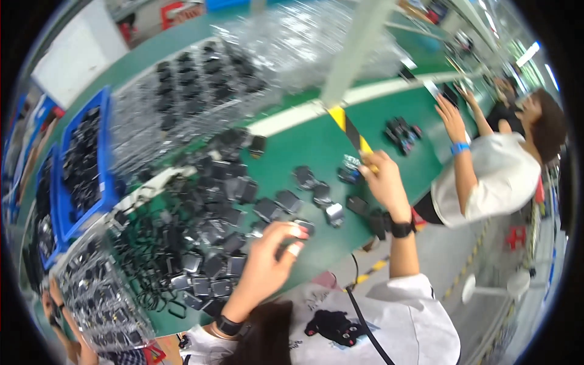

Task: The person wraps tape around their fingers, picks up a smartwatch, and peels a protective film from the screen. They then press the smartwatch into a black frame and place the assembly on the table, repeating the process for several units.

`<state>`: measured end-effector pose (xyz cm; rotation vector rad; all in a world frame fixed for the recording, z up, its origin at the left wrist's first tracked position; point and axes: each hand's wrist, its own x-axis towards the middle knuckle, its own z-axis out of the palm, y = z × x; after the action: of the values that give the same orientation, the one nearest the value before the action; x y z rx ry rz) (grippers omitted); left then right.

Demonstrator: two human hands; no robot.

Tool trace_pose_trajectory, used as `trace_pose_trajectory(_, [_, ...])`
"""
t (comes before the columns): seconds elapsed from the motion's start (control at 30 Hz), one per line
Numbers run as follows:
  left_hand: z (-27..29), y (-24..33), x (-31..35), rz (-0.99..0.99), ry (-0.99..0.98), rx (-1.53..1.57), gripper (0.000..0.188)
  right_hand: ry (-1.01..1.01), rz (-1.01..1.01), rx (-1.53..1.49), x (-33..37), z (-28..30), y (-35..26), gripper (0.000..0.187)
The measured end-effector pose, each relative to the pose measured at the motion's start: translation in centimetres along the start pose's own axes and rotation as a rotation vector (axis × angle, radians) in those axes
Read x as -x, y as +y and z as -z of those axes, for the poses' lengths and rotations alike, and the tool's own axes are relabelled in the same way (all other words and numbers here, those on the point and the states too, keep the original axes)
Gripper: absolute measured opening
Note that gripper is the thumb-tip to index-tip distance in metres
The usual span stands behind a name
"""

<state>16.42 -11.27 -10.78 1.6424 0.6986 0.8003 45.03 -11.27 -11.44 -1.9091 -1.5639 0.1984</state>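
Observation:
My left hand (271, 258), fingers bent, is closed around a small dark square case (305, 227) above the green bench (316, 261). My right hand (386, 185) is raised over the bench further right, its thumb and fingers pinched together. Whatever it may hold is too small or hidden to make out. A small blue-and-black part (348, 174) lies beside its fingertips, near a yellow-and-black tape strip (345, 126). Several dark square cases (267, 208) lie between my hands, along with one shiny silver-faced case (334, 214).
A heap of dark cases (213, 213) and black loops (176, 308) spreads at left. Beyond it are clear plastic trays (201, 85) and blue bins (108, 152). A pale post (353, 58) rises from the bench. A co-worker (493, 176) works at right; another person's hands (55, 298) show lower left.

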Motion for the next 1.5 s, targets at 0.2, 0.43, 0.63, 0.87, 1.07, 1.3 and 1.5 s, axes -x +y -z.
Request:
trace_pose_trajectory(0.2, [-0.4,-1.4,-0.2,0.136,-0.004,0.268,0.022,-0.106,-0.08,-0.023,2.8,2.7,-2.9,0.028])
trace_pose_trajectory(0.43, [0.0,-1.0,0.2,0.193,-0.04,0.391,0.022,-0.155,0.017,0.235,6.7,0.8,-4.1,0.045])
trace_pose_trajectory(0.63, [2.0,-0.9,0.7,0.435,-0.13,0.876,0.046,-0.444,0.2,-0.284,3.6,1.3,-11.4,0.053])
trace_pose_trajectory(0.87, [7.1,0.2,3.1,0.283,0.278,0.776,0.042,-0.517,0.575,-0.143,-4.7,-6.1,-14.8,0.028])
trace_pose_trajectory(1.07, [9.8,0.6,4.7,0.217,0.621,0.676,0.042,-0.668,0.798,0.067,-4.9,-12.0,-17.3,0.017])
trace_pose_trajectory(1.3, [9.8,-0.3,4.7,0.199,0.604,0.819,0.054,-0.591,0.91,-0.412,-3.5,-9.2,-20.6,0.021])
trace_pose_trajectory(1.5, [9.8,-0.2,4.3,0.267,0.576,0.919,0.045,-0.594,0.948,-0.48,-2.5,-10.5,-20.9,0.039])
